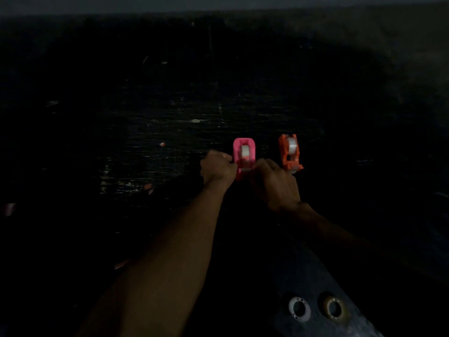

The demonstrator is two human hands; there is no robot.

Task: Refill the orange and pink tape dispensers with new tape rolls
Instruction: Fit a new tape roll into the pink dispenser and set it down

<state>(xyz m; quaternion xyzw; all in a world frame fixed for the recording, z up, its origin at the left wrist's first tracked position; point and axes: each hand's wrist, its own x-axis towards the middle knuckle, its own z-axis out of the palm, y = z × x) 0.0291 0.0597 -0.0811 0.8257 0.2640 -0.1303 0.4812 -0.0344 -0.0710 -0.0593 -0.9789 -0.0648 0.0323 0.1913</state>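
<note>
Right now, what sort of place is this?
Probably a dim workshop bench: a scratched, paint-flecked black tabletop, a pink plastic tape dispenser beside an orange plastic tape dispenser, and two empty tape cores near right.

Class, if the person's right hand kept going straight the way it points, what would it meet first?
The pink tape dispenser: the right hand angles forward and left toward its near end, seemingly touching it. The dim picture leaves depth unclear. The orange tape dispenser lies off that line.

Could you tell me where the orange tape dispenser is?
The orange tape dispenser stands right of centre in the head view, on the dark table, just right of the pink tape dispenser, beyond the right hand.
</note>
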